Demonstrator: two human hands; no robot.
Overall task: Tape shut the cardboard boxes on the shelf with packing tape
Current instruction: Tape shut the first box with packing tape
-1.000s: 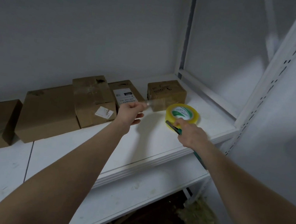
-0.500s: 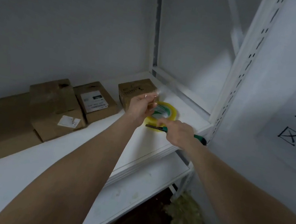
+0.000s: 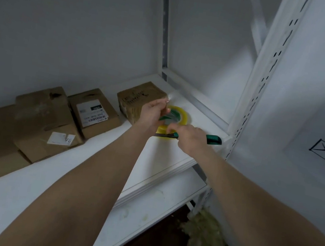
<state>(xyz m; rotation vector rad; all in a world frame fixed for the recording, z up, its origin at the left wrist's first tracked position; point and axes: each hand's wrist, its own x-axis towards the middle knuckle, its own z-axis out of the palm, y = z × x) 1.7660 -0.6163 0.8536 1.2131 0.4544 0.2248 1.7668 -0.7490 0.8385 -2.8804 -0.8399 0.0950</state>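
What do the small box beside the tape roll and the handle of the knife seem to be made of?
Small box: brown cardboard, matte, judging by its dull surface and creased edges. Knife handle: probably green plastic, smooth, slightly glossy; the right hand covers most of it.

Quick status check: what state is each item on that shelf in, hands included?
Tape roll: flat on shelf, end pulled up.
Knife: blade out, beside the roll.
Left hand: pinches the tape end.
Right hand: grips the knife.
Small box: closed.
Labelled box: closed.
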